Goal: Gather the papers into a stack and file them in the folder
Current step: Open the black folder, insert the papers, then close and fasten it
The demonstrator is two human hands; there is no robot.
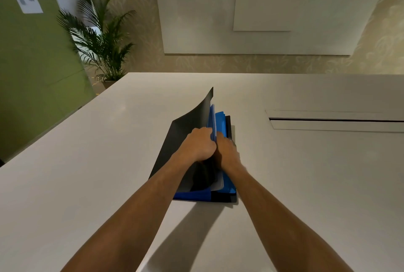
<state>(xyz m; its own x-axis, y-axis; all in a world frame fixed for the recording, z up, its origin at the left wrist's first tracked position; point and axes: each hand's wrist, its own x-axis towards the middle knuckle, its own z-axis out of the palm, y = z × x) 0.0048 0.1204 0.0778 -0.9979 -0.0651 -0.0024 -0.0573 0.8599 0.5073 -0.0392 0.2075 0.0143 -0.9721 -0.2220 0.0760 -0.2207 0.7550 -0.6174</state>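
a wide white table [87,173] carries the folder [188,127] at its middle, black cover lifted and curling up on the left. blue dividers [219,118] stand beside it, with pale papers [218,182] tucked among them near the front edge. the left hand [200,144] is curled shut on the cover's edge, holding it open. the right hand [226,151] presses down into the gap, fingers hidden, so its grip cannot be told. to do this well, keep the cover wide, seat the sheets square against the spine, then lower the cover.
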